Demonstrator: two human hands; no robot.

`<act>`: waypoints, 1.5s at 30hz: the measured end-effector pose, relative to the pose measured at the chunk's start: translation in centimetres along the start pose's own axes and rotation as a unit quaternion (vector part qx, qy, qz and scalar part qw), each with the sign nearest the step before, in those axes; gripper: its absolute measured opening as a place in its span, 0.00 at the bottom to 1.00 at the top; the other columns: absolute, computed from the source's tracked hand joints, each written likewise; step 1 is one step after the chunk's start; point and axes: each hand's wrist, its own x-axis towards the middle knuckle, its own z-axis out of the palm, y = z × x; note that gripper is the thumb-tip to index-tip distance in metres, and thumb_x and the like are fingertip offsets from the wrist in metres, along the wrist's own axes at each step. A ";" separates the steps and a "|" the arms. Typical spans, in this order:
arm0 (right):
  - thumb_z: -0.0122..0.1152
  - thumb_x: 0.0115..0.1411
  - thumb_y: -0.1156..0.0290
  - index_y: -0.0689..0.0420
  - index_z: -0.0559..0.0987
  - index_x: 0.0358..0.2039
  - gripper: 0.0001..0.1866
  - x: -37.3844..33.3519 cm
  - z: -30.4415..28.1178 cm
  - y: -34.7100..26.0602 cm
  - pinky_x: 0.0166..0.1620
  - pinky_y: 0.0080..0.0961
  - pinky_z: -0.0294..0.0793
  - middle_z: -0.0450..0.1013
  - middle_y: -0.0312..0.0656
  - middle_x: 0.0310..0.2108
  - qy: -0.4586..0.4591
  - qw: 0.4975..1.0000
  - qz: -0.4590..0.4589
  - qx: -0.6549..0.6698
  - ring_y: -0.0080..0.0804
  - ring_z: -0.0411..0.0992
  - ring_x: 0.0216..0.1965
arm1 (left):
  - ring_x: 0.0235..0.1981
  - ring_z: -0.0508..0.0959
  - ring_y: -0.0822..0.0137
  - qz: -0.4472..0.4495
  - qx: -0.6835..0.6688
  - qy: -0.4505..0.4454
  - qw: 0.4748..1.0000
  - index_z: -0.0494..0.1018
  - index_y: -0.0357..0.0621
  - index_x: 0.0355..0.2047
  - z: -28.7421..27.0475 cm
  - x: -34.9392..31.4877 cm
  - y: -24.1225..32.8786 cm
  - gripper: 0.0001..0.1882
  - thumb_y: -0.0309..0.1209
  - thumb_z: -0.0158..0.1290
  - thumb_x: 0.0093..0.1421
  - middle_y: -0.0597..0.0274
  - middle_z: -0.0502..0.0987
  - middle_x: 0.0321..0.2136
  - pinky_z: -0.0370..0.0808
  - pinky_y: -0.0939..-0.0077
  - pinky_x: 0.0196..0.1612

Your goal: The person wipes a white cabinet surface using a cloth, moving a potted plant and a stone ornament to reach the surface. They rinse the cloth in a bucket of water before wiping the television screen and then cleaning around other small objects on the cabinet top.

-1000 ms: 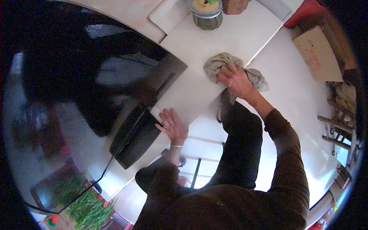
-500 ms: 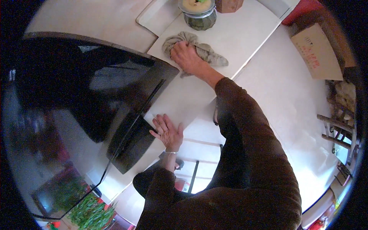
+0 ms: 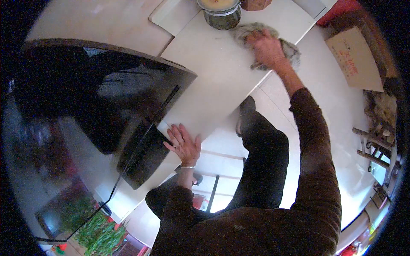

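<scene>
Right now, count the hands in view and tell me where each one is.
2. The left hand lies spread at the near edge of the white top; the right hand is on the grey cloth, near the jar.

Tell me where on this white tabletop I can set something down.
The widest bare patch of the white tabletop lies between the dark screen, the left hand and the cloth, running up toward the jar. The far end is crowded: jar, brown object, and cloth under the right hand.

There are two hands [image 3: 183, 144], one cloth [image 3: 291, 52], one jar [image 3: 222, 19] and one screen [image 3: 77, 111].
</scene>
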 end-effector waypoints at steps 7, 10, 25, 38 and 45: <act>0.51 0.49 0.71 0.39 0.72 0.45 0.21 3.6 2.7 11.5 0.40 0.39 0.73 0.73 0.39 0.37 -0.028 0.991 0.101 -0.081 0.43 0.68 0.42 | 0.62 0.44 0.48 -0.004 0.065 -0.004 0.998 0.50 0.38 0.59 0.2 0.2 -0.3 0.39 0.57 0.33 0.57 0.47 0.46 0.61 0.27 0.42 0.57; 0.52 0.48 0.70 0.39 0.71 0.46 0.22 4.0 6.1 15.3 0.39 0.40 0.73 0.71 0.38 0.40 0.004 0.991 0.109 -0.074 0.44 0.67 0.42 | 0.62 0.44 0.48 -0.001 0.058 -0.012 0.998 0.51 0.38 0.58 0.4 0.0 -0.1 0.40 0.57 0.35 0.56 0.48 0.46 0.61 0.27 0.42 0.57; 0.47 0.55 0.65 0.54 0.63 0.52 0.23 5.3 9.2 16.5 0.55 0.56 0.47 0.56 0.45 0.55 0.094 0.970 0.164 -0.155 0.54 0.49 0.57 | 0.62 0.44 0.47 0.014 0.039 -0.006 0.999 0.49 0.37 0.59 0.3 -0.6 -0.7 0.39 0.55 0.36 0.57 0.47 0.47 0.60 0.35 0.38 0.55; 0.50 0.49 0.66 0.46 0.70 0.41 0.16 -2.3 4.2 5.6 0.32 0.42 0.71 0.67 0.37 0.39 0.121 0.980 0.104 -0.122 0.47 0.67 0.37 | 0.61 0.42 0.45 -0.033 -0.004 -0.051 0.998 0.51 0.39 0.58 0.4 1.2 0.4 0.38 0.53 0.41 0.55 0.48 0.46 0.60 0.37 0.31 0.51; 0.49 0.47 0.67 0.50 0.70 0.39 0.16 -6.1 1.3 -5.2 0.32 0.40 0.70 0.66 0.41 0.40 0.044 0.994 0.040 -0.087 0.47 0.66 0.35 | 0.59 0.49 0.46 -0.015 -0.126 0.069 0.989 0.62 0.42 0.52 1.0 1.5 2.5 0.33 0.50 0.49 0.52 0.50 0.55 0.57 0.38 0.30 0.51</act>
